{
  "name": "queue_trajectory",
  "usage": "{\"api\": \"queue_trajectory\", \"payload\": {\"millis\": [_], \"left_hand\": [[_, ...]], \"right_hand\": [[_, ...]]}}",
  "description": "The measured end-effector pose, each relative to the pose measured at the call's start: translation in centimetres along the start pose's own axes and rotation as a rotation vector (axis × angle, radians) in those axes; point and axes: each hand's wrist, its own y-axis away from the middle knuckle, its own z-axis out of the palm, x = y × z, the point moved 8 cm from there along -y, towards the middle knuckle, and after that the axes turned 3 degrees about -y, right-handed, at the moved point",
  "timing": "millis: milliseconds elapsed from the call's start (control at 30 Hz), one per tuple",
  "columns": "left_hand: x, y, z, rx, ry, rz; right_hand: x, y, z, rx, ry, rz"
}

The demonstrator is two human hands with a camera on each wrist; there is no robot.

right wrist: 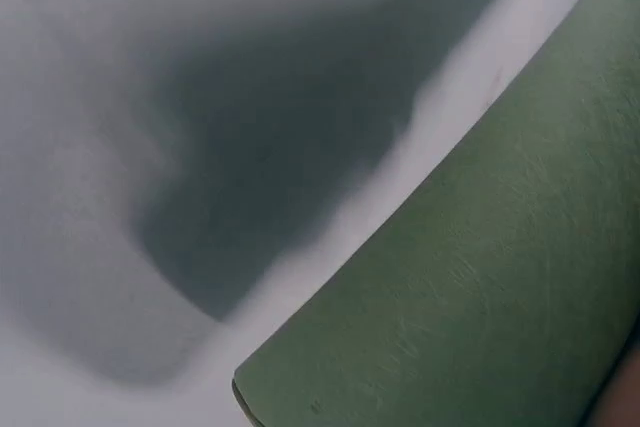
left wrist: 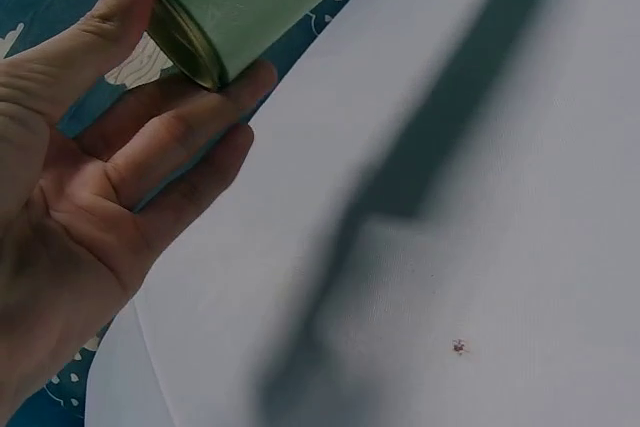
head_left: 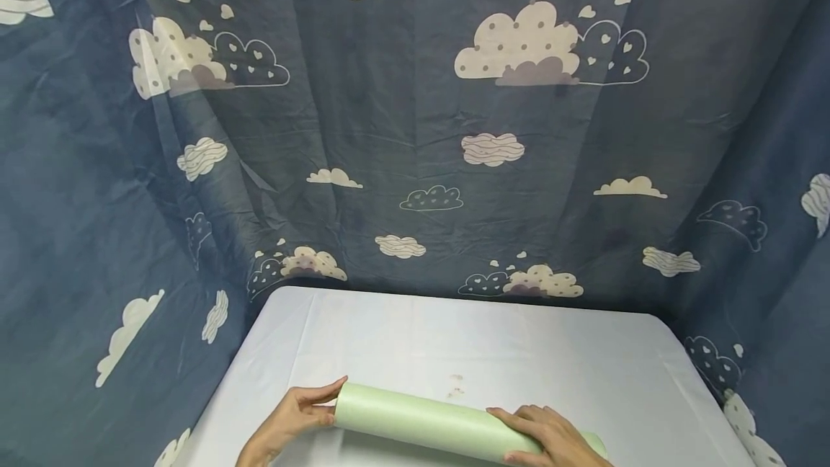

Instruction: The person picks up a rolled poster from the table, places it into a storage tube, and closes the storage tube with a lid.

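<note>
A light green roll [head_left: 415, 420], smooth and tube-shaped, is held slantwise above the white table, its left end farther from me. My left hand [head_left: 295, 413] holds the roll's left end, thumb on one side and fingers on the other. In the left wrist view the roll [left wrist: 250, 7] shows a round, hollow-looking end with a dark golden rim. My right hand [head_left: 547, 438] grips the roll from above near its right end, fingers laid over the top. The right wrist view is filled largely by the roll [right wrist: 460, 287]; only a sliver of the hand [right wrist: 622, 397] shows there.
The white-covered table [head_left: 389, 330] has rounded far corners and small brownish stains [head_left: 457, 385]. Dark blue cloud-patterned curtains [head_left: 415, 114] hang behind it and along both sides. A shadow [left wrist: 430, 137] of the roll and hand falls on the tabletop.
</note>
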Motion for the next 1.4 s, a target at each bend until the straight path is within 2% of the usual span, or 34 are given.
{"api": "queue_trajectory", "payload": {"millis": [100,167,267,333,400,433,500,567,633,667,800,967,1067,1233,1400], "left_hand": [[0.1,-0.2,0.7,-0.014,0.008,0.031],[0.2,-0.1,1.2,-0.024,-0.020,0.061],[0.3,0.0,1.9,0.004,-0.145,0.076],[0.4,-0.1,2.1,0.057,-0.314,0.061],[0.9,-0.4,2.6,0.128,-0.542,0.043],[1.2,-0.6,3.0,0.161,-0.684,0.047],[2.0,-1.3,4.2,0.206,-0.989,0.072],[2.8,-2.0,5.8,0.230,-1.244,0.122],[3.1,-2.8,7.4,0.232,-1.413,0.193],[3.1,-3.1,8.1,0.221,-1.453,0.218],[2.6,-3.9,9.4,0.210,-1.446,0.271],[1.7,-3.9,9.4,0.268,-1.431,0.311],[0.8,-3.7,9.0,0.298,-1.410,0.289],[-0.4,-3.7,7.7,0.330,-1.397,0.224],[-1.0,-4.3,7.5,0.322,-1.432,0.261]], "right_hand": [[-0.2,0.4,-0.3,0.028,0.031,-0.034],[-0.3,0.5,-0.5,0.048,0.066,-0.047],[-0.6,0.2,-0.9,0.085,0.135,-0.073],[-1.0,-0.1,-1.0,0.111,0.185,-0.093],[-1.2,-0.3,-0.9,0.129,0.223,-0.109],[-1.4,-0.4,-0.9,0.145,0.242,-0.126],[-1.8,-0.5,-0.8,0.177,0.268,-0.155],[-2.3,-0.8,-0.7,0.201,0.283,-0.180],[-2.7,-1.0,-0.6,0.226,0.298,-0.206],[-2.8,-1.2,-0.5,0.222,0.294,-0.206],[-2.9,-2.0,0.4,0.189,0.272,-0.197],[-1.6,-2.7,0.6,0.125,0.252,-0.132],[-0.2,-2.9,0.2,0.092,0.265,-0.071],[2.1,-2.6,-0.5,0.091,0.298,0.035],[3.5,-2.2,-0.1,0.118,0.312,0.094]]}}
